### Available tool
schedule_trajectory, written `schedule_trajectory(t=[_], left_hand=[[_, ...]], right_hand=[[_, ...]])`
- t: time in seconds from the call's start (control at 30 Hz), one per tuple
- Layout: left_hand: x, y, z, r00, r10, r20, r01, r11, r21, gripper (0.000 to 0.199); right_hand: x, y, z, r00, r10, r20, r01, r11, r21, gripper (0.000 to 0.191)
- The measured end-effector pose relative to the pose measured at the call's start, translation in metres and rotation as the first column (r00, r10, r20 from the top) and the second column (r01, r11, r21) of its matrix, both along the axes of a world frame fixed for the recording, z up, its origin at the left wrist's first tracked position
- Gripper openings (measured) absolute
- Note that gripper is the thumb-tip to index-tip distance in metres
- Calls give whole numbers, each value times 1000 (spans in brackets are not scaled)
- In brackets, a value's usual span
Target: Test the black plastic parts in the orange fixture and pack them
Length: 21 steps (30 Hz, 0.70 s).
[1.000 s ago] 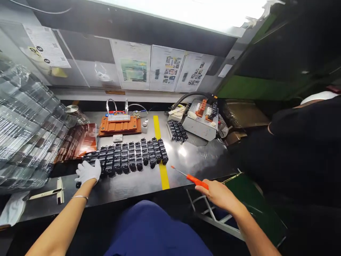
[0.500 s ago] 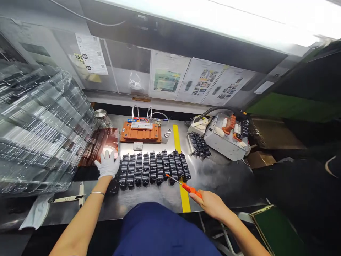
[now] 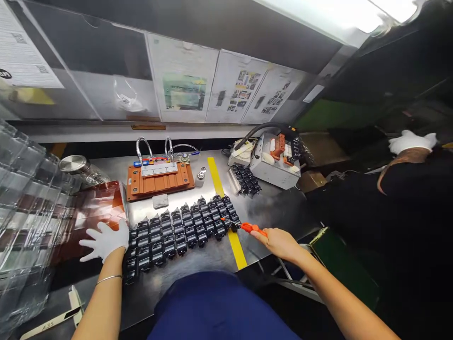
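My left hand (image 3: pixel 106 240), in a white glove, is open with fingers spread. It rests by the left end of the black parts, in front of a glossy reddish-brown translucent box (image 3: pixel 102 203). My right hand (image 3: pixel 281 243), bare, is closed around the orange handle of a thin-shafted, screwdriver-like tool (image 3: pixel 250 228). The tool's orange tip points left, over the right part of the rows; I cannot tell whether it touches. Several rows of shiny black ribbed parts (image 3: pixel 182 229) lie side by side on the metal bench (image 3: pixel 198 264).
Behind the rows sit an orange-brown fixture (image 3: pixel 161 179) with metal handles, a grey block (image 3: pixel 160 201) and a small bottle (image 3: pixel 200 178). A grey machine (image 3: pixel 274 165) stands right, near more black parts (image 3: pixel 246 179). Stacked clear trays (image 3: pixel 26 212) rise left. Another person's gloved hand (image 3: pixel 412 141) shows far right.
The view has turned right and moved closer, so the bench items shift left in it. My left hand stays spread; my right hand still holds the orange tool. Another person's gloved hand has come into view.
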<state>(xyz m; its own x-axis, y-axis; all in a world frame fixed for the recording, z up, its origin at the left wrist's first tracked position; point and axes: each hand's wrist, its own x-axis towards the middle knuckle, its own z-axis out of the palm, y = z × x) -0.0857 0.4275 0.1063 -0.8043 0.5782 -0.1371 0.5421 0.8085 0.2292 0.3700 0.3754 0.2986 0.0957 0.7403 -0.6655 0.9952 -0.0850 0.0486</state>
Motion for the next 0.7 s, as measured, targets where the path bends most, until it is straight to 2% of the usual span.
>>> schedule_trajectory(t=[0.07, 0.1, 0.13, 0.17, 0.2, 0.23, 0.27, 0.3, 0.33, 0.37, 0.4, 0.47, 0.57, 0.7], left_hand=[[22, 6, 8, 995, -4, -98, 10, 999, 54, 67], [43, 9, 14, 987, -67, -145, 82, 992, 99, 64], [72, 13, 21, 966, -180, -183, 207, 968, 142, 60], [107, 15, 27, 913, -354, -201, 389, 906, 170, 56], [146, 17, 32, 804, -571, -164, 593, 790, 155, 50], [188, 18, 36, 648, -754, -110, 761, 634, 141, 48], [229, 17, 37, 471, -880, -61, 876, 459, 146, 47], [267, 16, 35, 298, -954, -18, 943, 292, 162, 46], [300, 14, 31, 177, -984, 17, 970, 178, 169, 46], [326, 12, 26, 112, -993, 47, 981, 118, 157, 45], [345, 9, 20, 88, -994, 68, 986, 97, 136, 44], [365, 3, 8, 106, -992, 65, 990, 112, 89, 41], [368, -3, -4, 131, -991, 2, 990, 131, 48, 40], [363, -12, -6, 115, -993, -28, 993, 115, -7, 40]], right_hand=[[12, -3, 3, 1000, -14, -13, 14, 1000, -16, 67], [17, -6, 3, 1000, -17, -22, 17, 1000, -23, 67], [22, -10, 4, 999, -16, -35, 15, 999, -31, 68], [27, -14, 4, 999, -10, -53, 7, 999, -46, 69], [32, -19, 3, 997, 3, -76, -8, 998, -67, 70], [38, -25, 3, 995, 19, -101, -28, 995, -95, 70], [44, -32, 2, 992, 33, -121, -49, 991, -128, 71], [52, -39, 1, 990, 43, -135, -65, 985, -159, 72], [61, -46, -1, 990, 47, -135, -72, 980, -183, 72], [72, -54, -4, 992, 43, -117, -65, 978, -197, 72], [85, -61, -7, 996, 31, -84, -47, 979, -198, 71], [113, -71, -17, 1000, -9, 4, 9, 986, -168, 69], [148, -72, -35, 996, -63, 68, 69, 992, -102, 68], [164, -40, -56, 997, -71, -1, 71, 997, -25, 69]])
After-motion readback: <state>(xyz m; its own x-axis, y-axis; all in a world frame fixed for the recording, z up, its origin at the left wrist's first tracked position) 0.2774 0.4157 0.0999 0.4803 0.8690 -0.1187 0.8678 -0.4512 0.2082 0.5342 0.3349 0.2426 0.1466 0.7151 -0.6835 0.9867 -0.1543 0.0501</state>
